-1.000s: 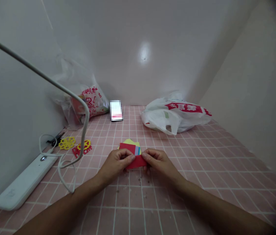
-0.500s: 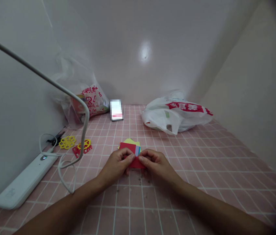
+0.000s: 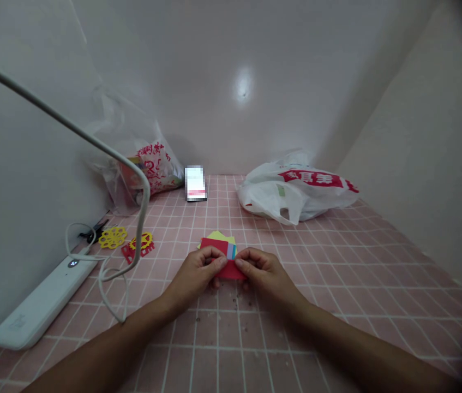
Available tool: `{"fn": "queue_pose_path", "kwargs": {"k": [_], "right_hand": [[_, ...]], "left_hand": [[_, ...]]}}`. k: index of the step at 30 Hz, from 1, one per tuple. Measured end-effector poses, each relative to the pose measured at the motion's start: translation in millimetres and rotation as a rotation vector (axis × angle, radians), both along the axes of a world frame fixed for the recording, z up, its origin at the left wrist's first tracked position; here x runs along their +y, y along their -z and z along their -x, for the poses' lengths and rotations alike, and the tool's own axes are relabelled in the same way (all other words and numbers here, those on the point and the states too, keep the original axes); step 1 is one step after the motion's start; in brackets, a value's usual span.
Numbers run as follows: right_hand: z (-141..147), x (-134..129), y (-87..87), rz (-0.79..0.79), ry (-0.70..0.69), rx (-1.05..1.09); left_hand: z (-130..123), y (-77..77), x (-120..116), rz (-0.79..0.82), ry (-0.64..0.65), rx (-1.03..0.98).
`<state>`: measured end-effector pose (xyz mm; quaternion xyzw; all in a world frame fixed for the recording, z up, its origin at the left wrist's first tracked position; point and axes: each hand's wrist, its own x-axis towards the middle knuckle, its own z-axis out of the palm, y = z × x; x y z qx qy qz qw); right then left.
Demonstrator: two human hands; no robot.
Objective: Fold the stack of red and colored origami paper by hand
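A piece of red paper [image 3: 231,271] is pinched between both hands, low over the tiled surface. My left hand [image 3: 198,273] closes thumb and fingers on its left part. On its right part, my right hand [image 3: 262,273] grips the same way. Just behind it lies a small stack of coloured paper [image 3: 222,237], with red on top and yellow, lilac and blue edges showing. The fingers hide part of the red paper and of the stack.
Yellow cut-paper shapes [image 3: 113,238] and red cut-paper pieces [image 3: 144,252] lie to the left. A white power bank [image 3: 42,303] with a looped cable [image 3: 143,218] is nearer. A phone [image 3: 195,183] stands at the back between two plastic bags [image 3: 153,164] [image 3: 271,196].
My right hand has slid slightly to the right along the red paper's edge. The left hand stays nearly in place, and the paper looks a little narrower from front to back.
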<state>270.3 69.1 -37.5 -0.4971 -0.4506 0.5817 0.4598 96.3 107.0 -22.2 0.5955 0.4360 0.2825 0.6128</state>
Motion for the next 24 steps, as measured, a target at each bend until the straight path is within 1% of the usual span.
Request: {"fn": "queue_pose_path", "kwargs": {"k": [3,5,8,10,12,14,17,20,24], "right_hand": [[-1.8,2.0,4.2,-0.019,0.024,0.015],[-2.7,2.6,3.5,-0.038,0.019,0.011],[-2.1,1.4,-3.2,-0.099,-0.010,-0.035],[-0.8,-0.3,-7.9,-0.137,-0.034,-0.081],[0.4,-1.6,-9.6,-0.126,-0.054,-0.085],[0.8,-1.7,-8.2,-0.098,-0.035,-0.019],[0.2,0.0,-4.5,-0.056,0.054,0.131],[0.3,1.0,-4.1,-0.005,0.116,0.224],[2.8,-0.2,-5.8,-0.006,0.150,0.291]], "left_hand": [[0.0,0.8,1.8,0.025,-0.019,-0.034],[-0.1,-0.1,2.2,0.023,-0.026,-0.037],[-0.6,-3.4,1.0,-0.039,-0.026,0.004],[-1.0,-5.7,-0.6,-0.126,-0.010,0.048],[-1.2,-6.9,-2.0,-0.156,0.007,0.056],[-1.1,-6.7,-2.5,-0.100,0.022,0.009],[-0.6,-4.7,-1.4,0.001,-0.002,-0.112],[-0.9,-3.4,-0.8,-0.001,-0.004,-0.160],[-2.4,-3.8,-4.5,-0.039,0.061,-0.100]]}}
